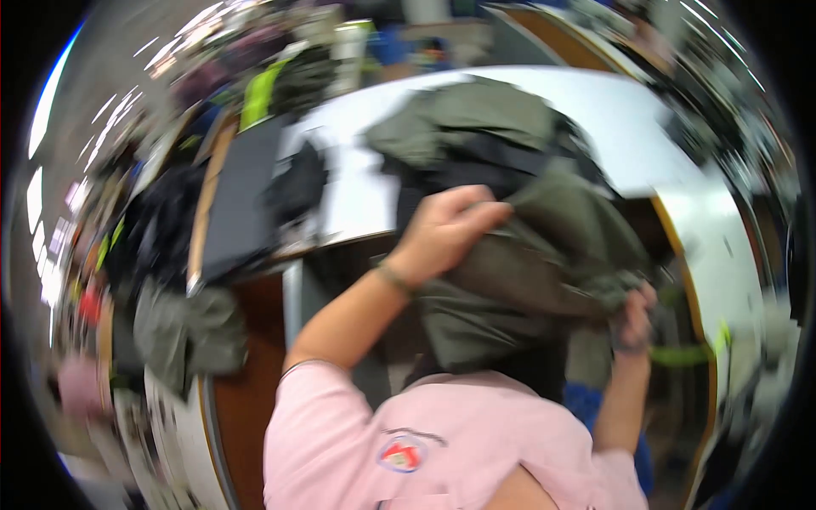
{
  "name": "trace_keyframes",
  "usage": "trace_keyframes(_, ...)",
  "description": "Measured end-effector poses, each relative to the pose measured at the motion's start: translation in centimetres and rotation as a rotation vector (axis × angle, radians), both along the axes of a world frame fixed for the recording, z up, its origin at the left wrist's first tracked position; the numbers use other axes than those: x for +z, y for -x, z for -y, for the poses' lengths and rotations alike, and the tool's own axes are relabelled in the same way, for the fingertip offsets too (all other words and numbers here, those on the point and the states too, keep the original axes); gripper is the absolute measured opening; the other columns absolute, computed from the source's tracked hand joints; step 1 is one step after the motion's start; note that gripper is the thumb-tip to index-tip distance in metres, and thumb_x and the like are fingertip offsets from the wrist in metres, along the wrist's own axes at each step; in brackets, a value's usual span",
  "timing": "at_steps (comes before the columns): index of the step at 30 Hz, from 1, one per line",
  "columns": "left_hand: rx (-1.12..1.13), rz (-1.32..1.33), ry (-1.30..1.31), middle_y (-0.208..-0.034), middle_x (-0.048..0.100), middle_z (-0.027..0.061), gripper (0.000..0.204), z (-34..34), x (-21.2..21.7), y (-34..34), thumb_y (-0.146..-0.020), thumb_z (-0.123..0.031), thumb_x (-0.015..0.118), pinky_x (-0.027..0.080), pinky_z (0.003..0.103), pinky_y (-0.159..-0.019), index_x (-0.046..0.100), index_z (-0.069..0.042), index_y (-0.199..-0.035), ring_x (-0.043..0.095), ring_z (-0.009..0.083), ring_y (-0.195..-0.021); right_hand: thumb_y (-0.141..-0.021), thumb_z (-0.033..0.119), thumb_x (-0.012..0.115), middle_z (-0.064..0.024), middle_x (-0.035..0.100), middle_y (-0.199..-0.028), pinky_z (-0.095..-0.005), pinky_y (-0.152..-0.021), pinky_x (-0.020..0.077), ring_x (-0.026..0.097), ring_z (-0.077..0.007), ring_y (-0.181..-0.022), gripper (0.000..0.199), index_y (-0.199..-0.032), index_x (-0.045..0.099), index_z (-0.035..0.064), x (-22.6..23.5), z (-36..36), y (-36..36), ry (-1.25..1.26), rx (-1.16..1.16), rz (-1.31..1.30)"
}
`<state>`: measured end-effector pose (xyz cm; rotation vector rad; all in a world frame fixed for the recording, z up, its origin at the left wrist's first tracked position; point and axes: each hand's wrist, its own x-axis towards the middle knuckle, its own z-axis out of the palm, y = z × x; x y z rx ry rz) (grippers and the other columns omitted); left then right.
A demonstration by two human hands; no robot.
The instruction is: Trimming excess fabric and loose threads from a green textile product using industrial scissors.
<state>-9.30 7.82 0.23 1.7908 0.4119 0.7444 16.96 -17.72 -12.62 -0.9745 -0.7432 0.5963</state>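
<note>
An olive-green garment with black parts (pixel 544 246) hangs over the near edge of the white table, partly bunched on the tabletop. My left hand (pixel 455 223) pinches its upper fold between thumb and fingers, near the middle of the view. Lower and to the right, my right hand (pixel 633 316) grips another edge of the same cloth; motion blurs its fingers. Between the two hands the fabric is stretched and sags toward my lap. Black cloth (pixel 484 161) shows between the olive layers on the table. What kind of garment it is, I cannot make out.
The white table (pixel 361 191) curves around in front. On its left lie a dark flat panel (pixel 242 191) and a small black cloth piece (pixel 297 183). Olive cloth (pixel 191 331) drapes at the lower left. A white surface with a yellow-brown edge (pixel 705 229) stands at right.
</note>
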Motion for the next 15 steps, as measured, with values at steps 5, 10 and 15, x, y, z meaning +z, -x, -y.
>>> trace_keyframes(5, -0.106, -0.181, 0.368, -0.075, 0.049, -0.0083, 0.023, -0.1, -5.4, 0.4, -0.096, -0.018, 0.062, 0.035, 0.021, -0.062, 0.057, -0.006, -0.077, 0.041, 0.0015, -0.071, -0.075, 0.002, 0.075, 0.0026, 0.054, -0.091, -0.0243, -0.076, 0.0422, 0.054, -0.0093, -0.085, 0.031, -0.101, 0.058, 0.0083, 3.0, -0.3, 3.8, 0.223, -0.169, -0.303)
trace_keyframes(10, 0.107, -0.283, -0.709, -0.104, 0.06, 0.015, 0.033, -0.1, -5.0, -2.5, -0.078, -0.007, 0.075, 0.048, 0.038, -0.079, 0.06, -0.003, -0.107, 0.059, 0.0306, -0.09, -0.076, 0.002, 0.074, 0.0036, 0.052, -0.088, -0.0218, -0.072, 0.0401, 0.051, -0.0057, -0.08, 0.028, -0.098, 0.058, 0.0068, 2.7, 0.9, 3.3, 0.191, -0.172, -0.375)
trace_keyframes(15, -0.25, -0.085, -0.771, -0.092, 0.064, 0.0089, 0.019, 3.8, -2.0, -4.7, -0.076, 0.0, 0.072, 0.048, 0.037, -0.077, 0.067, -0.007, -0.093, 0.06, 0.0287, -0.088, -0.077, 0.004, 0.074, 0.0024, 0.058, -0.088, -0.0236, -0.073, 0.0427, 0.054, -0.0074, -0.081, 0.021, -0.094, 0.062, 0.0043, 3.1, -1.5, 3.6, 0.241, -0.141, -0.244)
